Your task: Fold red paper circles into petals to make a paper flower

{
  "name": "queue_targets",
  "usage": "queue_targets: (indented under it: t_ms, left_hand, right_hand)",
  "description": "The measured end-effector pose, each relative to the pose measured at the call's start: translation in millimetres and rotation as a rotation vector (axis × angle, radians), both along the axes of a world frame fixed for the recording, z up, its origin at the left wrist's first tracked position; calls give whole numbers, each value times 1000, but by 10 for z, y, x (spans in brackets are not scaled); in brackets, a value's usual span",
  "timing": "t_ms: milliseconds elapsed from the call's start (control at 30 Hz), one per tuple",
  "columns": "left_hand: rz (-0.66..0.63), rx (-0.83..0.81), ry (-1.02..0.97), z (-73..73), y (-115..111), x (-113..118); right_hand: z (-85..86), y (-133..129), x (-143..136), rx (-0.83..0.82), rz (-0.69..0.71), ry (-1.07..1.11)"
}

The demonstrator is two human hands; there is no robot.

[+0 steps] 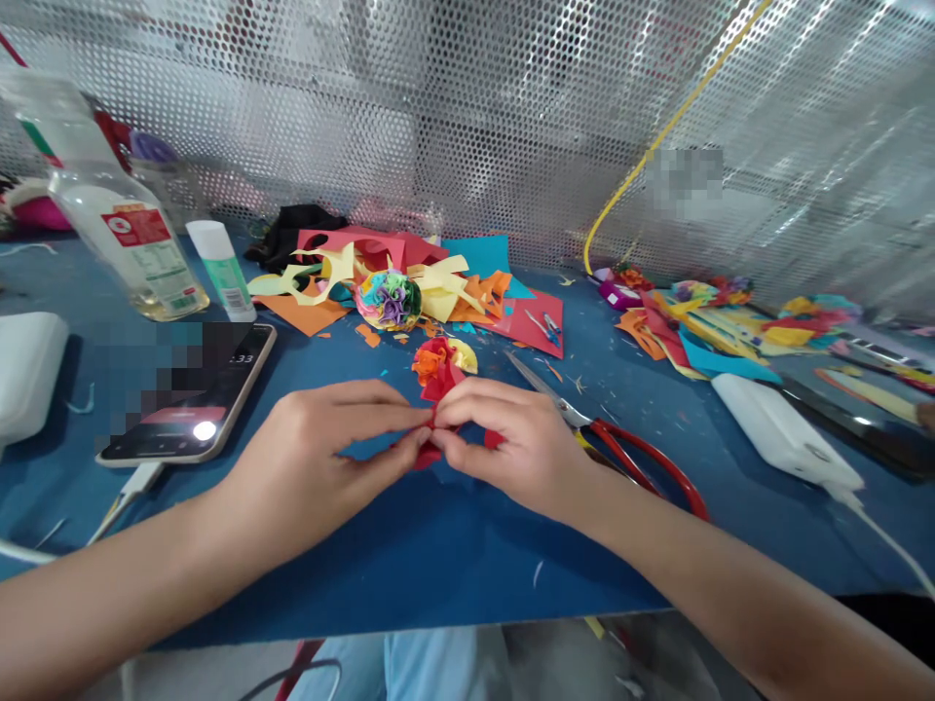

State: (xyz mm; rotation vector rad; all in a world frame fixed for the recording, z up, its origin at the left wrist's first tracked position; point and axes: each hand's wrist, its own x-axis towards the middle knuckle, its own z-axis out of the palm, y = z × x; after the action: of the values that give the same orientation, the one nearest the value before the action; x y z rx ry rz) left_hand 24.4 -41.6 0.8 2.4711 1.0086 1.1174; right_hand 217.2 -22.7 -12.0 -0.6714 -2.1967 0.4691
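Observation:
Between my two hands, above the blue table [409,574], is a small piece of red paper [428,456]. My left hand [328,458] pinches its left side with thumb and fingertips. On the right side my right hand [518,438] pinches it too, and the fingertips of both hands meet. Part of the red paper is hidden behind my fingers. Just beyond my fingertips sit an orange-red paper flower [432,360] and a yellow one [463,356]. Farther back lies a multicoloured paper ball [391,299] among cut paper. Red-handled scissors [650,453] lie beside my right hand, partly behind it.
A phone [197,389] with a cable, a glue stick [223,273] and a clear bottle [138,224] stand or lie at left. At right are a white power bank [789,428] and coloured paper strips [708,326]. A perforated metal sheet [474,127] rises behind.

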Motion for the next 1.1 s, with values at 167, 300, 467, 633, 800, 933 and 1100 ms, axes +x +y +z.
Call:
queue_targets:
  t_ms: [167, 300, 467, 633, 800, 933, 1100]
  left_hand:
    - [10, 184, 31, -14, -7, -7]
    - [11, 71, -21, 26, -8, -13]
    - [10, -230, -9, 64, 5, -29]
    - [-9, -320, -20, 84, 10, -22]
    - [-11, -334, -49, 115, -10, -14]
    - [22, -392, -43, 130, -19, -13]
    - [43, -473, 12, 126, -15, -11]
  right_hand:
    - [6, -39, -22, -13, 2, 0]
    - [20, -27, -11, -31, 22, 4]
    - [31, -21, 15, 13, 17, -23]
    - [35, -35, 23, 24, 33, -72]
    - [55, -57, 17, 61, 47, -96]
    - [57, -73, 17, 98, 61, -105]
    - [47, -73, 31, 108, 84, -140]
